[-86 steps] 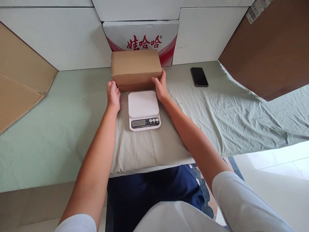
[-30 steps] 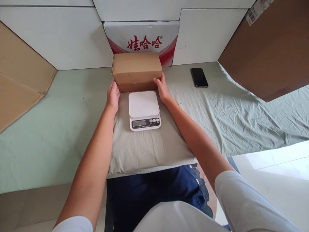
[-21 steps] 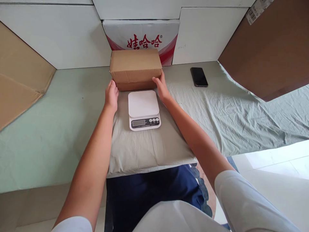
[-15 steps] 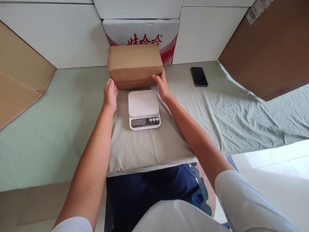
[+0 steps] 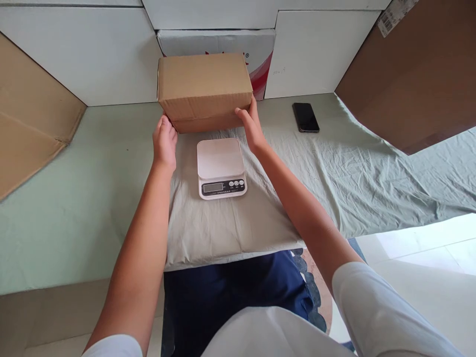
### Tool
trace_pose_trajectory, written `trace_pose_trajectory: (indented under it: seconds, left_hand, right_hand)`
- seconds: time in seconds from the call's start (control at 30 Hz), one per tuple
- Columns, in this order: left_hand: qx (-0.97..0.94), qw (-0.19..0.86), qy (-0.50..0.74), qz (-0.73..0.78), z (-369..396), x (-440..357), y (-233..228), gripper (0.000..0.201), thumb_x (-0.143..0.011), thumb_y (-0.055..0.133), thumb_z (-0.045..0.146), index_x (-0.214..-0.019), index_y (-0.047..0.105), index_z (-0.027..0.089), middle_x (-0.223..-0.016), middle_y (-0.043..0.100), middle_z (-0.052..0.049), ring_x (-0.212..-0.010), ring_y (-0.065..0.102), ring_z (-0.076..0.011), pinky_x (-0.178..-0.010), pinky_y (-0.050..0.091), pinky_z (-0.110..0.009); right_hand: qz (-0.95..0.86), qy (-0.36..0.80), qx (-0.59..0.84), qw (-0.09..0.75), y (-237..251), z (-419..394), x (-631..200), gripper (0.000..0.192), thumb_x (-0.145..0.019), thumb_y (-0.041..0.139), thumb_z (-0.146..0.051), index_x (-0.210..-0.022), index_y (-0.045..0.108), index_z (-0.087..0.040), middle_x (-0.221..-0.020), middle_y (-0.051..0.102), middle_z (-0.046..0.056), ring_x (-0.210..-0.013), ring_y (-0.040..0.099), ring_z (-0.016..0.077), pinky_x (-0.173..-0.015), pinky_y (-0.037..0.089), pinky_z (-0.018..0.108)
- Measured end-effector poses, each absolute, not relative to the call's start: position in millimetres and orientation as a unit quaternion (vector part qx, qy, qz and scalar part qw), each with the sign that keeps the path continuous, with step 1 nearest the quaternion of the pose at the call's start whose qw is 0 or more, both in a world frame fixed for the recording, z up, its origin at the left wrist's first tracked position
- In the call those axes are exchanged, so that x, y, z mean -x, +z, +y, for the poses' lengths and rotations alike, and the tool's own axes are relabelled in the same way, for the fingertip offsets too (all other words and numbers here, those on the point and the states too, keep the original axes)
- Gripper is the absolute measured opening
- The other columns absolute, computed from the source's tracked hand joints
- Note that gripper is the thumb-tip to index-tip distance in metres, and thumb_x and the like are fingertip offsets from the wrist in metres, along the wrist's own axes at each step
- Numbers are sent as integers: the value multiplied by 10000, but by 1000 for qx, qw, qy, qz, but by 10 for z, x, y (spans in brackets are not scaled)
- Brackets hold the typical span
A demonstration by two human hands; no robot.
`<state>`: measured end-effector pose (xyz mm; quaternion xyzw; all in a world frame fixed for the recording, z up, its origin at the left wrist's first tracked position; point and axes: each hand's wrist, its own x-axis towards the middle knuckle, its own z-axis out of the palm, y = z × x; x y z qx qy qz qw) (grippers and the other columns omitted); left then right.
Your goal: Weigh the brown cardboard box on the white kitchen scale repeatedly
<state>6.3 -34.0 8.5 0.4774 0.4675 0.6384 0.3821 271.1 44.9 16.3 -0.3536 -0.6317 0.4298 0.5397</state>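
Note:
A closed brown cardboard box (image 5: pixel 204 89) is held up off the cloth, just beyond a white digital kitchen scale (image 5: pixel 220 167). My left hand (image 5: pixel 164 143) grips the box's lower left corner. On the lower right corner sits my right hand (image 5: pixel 251 127), fingers on the box's side. The box tilts a little toward me and hides most of the red lettering behind it. The scale's platform is bare and its display faces me.
The scale rests on a grey pillow (image 5: pixel 223 228) laid on a pale green sheet (image 5: pixel 74 188). A black phone (image 5: pixel 305 117) lies to the right. A white carton with red print (image 5: pixel 260 54) stands behind. Cardboard sheets lean at left (image 5: pixel 33 124) and right (image 5: pixel 420 74).
Both hands have raised the cardboard box off the cloth; it now sits higher and nearer in view and covers the red lettering. The scale and phone have not moved.

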Motion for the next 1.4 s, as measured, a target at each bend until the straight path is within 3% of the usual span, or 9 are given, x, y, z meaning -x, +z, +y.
trace_pose_trajectory:
  seconds: [0.2, 0.43, 0.63, 0.77, 0.9, 1.03, 1.23, 1.4]
  left_hand:
    - [-504, 372, 660, 413, -585, -113, 337, 787, -928, 731, 847, -1356, 644, 192, -1687, 621, -131, -1688, 467, -283, -1417, 317, -431]
    - [-513, 376, 648, 420, -1323, -387, 379, 772, -891, 728, 893, -1325, 765, 256, -1635, 673, -143, -1714, 440, -414, -1442, 305, -533]
    - [-529, 374, 622, 440, -1796, -497, 217, 688, -960, 662, 835, -1437, 787, 355, -1607, 704, -92, -1683, 501, -381, -1437, 368, -493]
    - [-531, 359, 612, 464, -1895, -511, 112, 751, -981, 604, 824, -1582, 705, 385, -1657, 675, -76, -1710, 464, -369, -1415, 410, -500]
    - [-524, 361, 616, 465, -1933, -510, 50, 722, -992, 603, 800, -1593, 699, 412, -1684, 659, -46, -1715, 456, -368, -1438, 373, -499]
    - [-519, 363, 615, 469, -1937, -503, 40, 768, -967, 614, 829, -1599, 697, 402, -1681, 660, -44, -1728, 435, -361, -1429, 390, -488]
    - [-512, 366, 608, 484, -1924, -502, 49, 940, -929, 619, 900, -1644, 644, 290, -1708, 620, -143, -1707, 458, -408, -1431, 364, -553]
    - [-512, 360, 610, 486, -1927, -511, 56, 928, -921, 614, 912, -1593, 681, 276, -1675, 652, -138, -1686, 490, -398, -1411, 408, -520]
  right_hand:
    - [-646, 421, 337, 541, 500, 116, -2773, 792, -915, 570, -634, -1619, 370, -329, -1770, 495, 50, -1707, 422, 304, -1488, 344, 477]
    - [-656, 424, 337, 526, 478, -627, -3106, 759, -953, 599, -713, -1640, 428, -440, -1786, 487, -26, -1747, 360, 345, -1496, 302, 634]
    - [-613, 469, 363, 522, 308, -1230, -3198, 826, -897, 631, -634, -1663, 414, -412, -1745, 525, 43, -1651, 481, 328, -1455, 415, 569]
    - [-612, 468, 381, 511, 290, -1343, -3180, 820, -893, 619, -611, -1660, 398, -423, -1769, 503, 33, -1657, 468, 325, -1472, 382, 577]
    - [-610, 472, 378, 511, 269, -1333, -3172, 798, -890, 629, -618, -1633, 419, -415, -1775, 505, 32, -1672, 450, 325, -1482, 359, 593]
    - [-613, 472, 372, 512, 253, -1330, -3177, 771, -901, 630, -613, -1615, 442, -393, -1778, 498, 46, -1666, 449, 335, -1478, 358, 592]
    - [-619, 474, 356, 515, 198, -1300, -3190, 834, -905, 633, -633, -1653, 368, -378, -1754, 501, 69, -1613, 477, 366, -1435, 390, 657]
    - [-625, 468, 348, 518, 162, -1269, -3197, 818, -913, 632, -642, -1644, 379, -376, -1724, 506, 81, -1591, 486, 365, -1413, 412, 645]
